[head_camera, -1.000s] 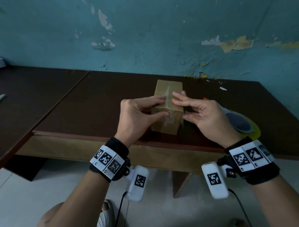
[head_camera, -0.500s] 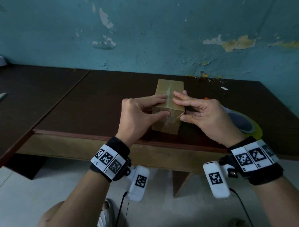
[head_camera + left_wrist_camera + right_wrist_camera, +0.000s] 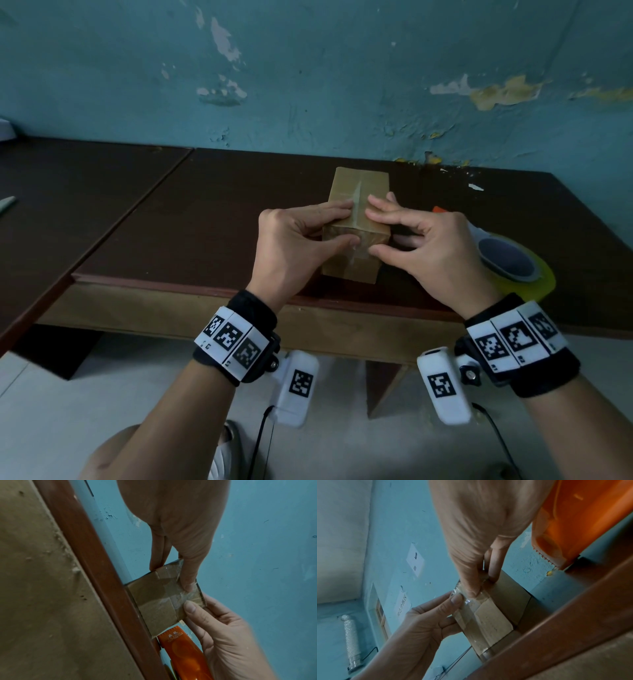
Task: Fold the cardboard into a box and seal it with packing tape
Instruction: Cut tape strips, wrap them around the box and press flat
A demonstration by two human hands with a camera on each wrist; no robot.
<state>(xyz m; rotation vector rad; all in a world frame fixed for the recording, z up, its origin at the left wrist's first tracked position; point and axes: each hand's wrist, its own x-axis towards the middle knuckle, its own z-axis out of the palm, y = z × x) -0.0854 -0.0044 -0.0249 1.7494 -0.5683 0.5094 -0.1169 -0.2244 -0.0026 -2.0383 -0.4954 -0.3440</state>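
A small cardboard box lies lengthwise on the dark brown table, close to the front edge. My left hand grips its near top edge, fingers flat on the top and thumb on the near end face. My right hand holds the same edge from the right, its thumb pressing the near face beside the left thumb. Clear packing tape covers that end face and runs over the top seam. The left wrist view shows both thumbs on the taped face of the box. The right wrist view shows the box side on.
An orange tape dispenser with a yellowish tape roll lies on the table just right of my right hand. A second dark table adjoins on the left. The blue wall stands close behind the box.
My right thumb has slid left along the near face toward the left thumb, and my right fingers have curled in more. The box and left hand have barely moved.
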